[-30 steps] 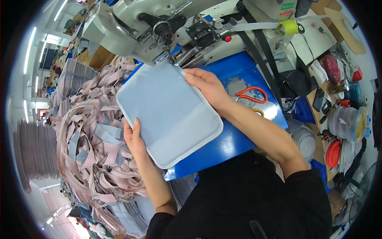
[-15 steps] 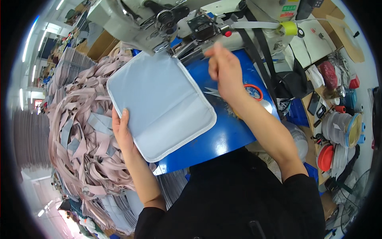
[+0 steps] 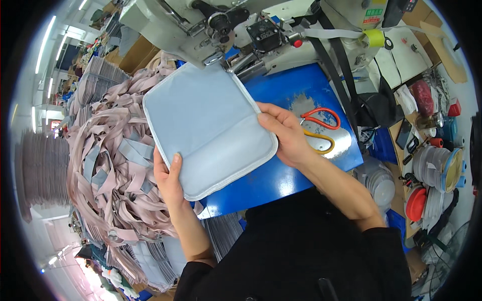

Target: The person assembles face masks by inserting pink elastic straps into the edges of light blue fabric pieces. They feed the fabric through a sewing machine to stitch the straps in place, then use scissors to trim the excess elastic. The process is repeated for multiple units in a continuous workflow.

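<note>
A light blue padded fabric panel (image 3: 206,125) with white edge binding lies tilted on the blue work table (image 3: 281,180), its far corner under the sewing machine head (image 3: 221,30). My left hand (image 3: 170,178) holds the panel's near left edge, thumb on top. My right hand (image 3: 283,133) grips the panel's right edge, fingers curled over the binding.
A big heap of pinkish-grey straps (image 3: 110,165) fills the left side. Red and yellow scissors (image 3: 321,128) lie on the table right of my right hand. Stacked plastic lids and boxes (image 3: 432,170) stand at the far right. More stacked panels (image 3: 150,261) sit below left.
My right hand came down from above the panel and took hold of its right edge. The panel shifted toward the machine head, and my left hand slid along the near edge.
</note>
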{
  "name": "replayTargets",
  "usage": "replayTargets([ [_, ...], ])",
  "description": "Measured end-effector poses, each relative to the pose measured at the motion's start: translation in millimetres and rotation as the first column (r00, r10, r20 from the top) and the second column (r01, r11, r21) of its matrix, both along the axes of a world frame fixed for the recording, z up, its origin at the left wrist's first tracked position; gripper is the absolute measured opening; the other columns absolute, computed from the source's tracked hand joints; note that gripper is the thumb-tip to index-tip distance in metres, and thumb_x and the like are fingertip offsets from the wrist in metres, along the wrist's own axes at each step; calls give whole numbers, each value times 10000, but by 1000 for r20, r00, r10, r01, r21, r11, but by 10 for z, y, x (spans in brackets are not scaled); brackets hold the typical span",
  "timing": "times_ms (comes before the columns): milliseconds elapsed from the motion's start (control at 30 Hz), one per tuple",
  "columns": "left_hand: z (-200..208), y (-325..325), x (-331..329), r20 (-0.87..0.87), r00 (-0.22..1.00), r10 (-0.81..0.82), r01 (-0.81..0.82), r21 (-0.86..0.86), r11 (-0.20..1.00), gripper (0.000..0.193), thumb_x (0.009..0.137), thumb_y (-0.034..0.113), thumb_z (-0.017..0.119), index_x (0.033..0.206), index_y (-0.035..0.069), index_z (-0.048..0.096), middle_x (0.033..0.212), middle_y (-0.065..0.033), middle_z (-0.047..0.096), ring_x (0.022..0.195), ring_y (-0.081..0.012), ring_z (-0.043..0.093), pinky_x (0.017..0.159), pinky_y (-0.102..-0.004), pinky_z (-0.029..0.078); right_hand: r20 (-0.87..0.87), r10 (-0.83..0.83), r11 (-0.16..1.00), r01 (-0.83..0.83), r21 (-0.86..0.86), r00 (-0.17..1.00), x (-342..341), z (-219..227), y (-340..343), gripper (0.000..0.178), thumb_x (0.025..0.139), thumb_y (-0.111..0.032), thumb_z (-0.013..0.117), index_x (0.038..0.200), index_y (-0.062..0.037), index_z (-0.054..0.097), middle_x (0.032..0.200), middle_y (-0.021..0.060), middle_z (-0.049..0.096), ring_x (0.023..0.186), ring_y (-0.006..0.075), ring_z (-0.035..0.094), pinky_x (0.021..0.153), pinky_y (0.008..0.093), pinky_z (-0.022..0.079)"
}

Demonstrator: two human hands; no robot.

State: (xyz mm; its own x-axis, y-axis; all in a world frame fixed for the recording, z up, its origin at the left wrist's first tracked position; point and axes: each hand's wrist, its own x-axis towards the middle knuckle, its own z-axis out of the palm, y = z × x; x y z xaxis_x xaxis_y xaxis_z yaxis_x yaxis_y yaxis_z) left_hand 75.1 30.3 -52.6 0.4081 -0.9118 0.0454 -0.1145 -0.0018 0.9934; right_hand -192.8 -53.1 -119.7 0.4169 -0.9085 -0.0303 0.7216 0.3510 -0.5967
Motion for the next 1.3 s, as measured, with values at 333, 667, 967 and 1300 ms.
replayTargets([
  [333,104,-582,257,29,999,-37,39,-60,997,535,969,115,718,1454,-30,544,1287,-115,686,1122,-178,669,978,-310,523,21,-39,997,40,-63,999,308,43,-533,419,1063,-218,624,1396,34,590,1205,88,712,1031,131,689,881,285,564],
  [667,84,-919,428,-153,987,-50,32,-118,993,552,946,64,730,1453,-32,536,1274,-150,694,1076,-199,702,917,-325,577,-237,-954,292,385,-876,184,-1383,1390,-903,248,1032,-158,691,1257,-55,708,1183,43,716,994,89,625,850,271,514],
  [967,-137,-1018,357,-332,929,-165,133,-118,984,655,936,139,774,1505,-5,483,1317,-156,666,1130,-219,686,957,-352,564,-534,-771,529,116,-840,-348,-4725,2808,-3053,588,975,-410,729,1371,20,662,1376,168,671,1286,261,600,1114,399,432],
  [1300,-749,-133,503,-314,949,1,-1,0,1000,780,864,69,824,1545,31,445,1408,-126,618,1274,-230,599,1101,-366,467,-462,-881,433,566,-702,101,-4223,1740,-2664,505,1087,-353,587,1401,41,624,1342,168,666,1195,255,636,1047,372,474],
])
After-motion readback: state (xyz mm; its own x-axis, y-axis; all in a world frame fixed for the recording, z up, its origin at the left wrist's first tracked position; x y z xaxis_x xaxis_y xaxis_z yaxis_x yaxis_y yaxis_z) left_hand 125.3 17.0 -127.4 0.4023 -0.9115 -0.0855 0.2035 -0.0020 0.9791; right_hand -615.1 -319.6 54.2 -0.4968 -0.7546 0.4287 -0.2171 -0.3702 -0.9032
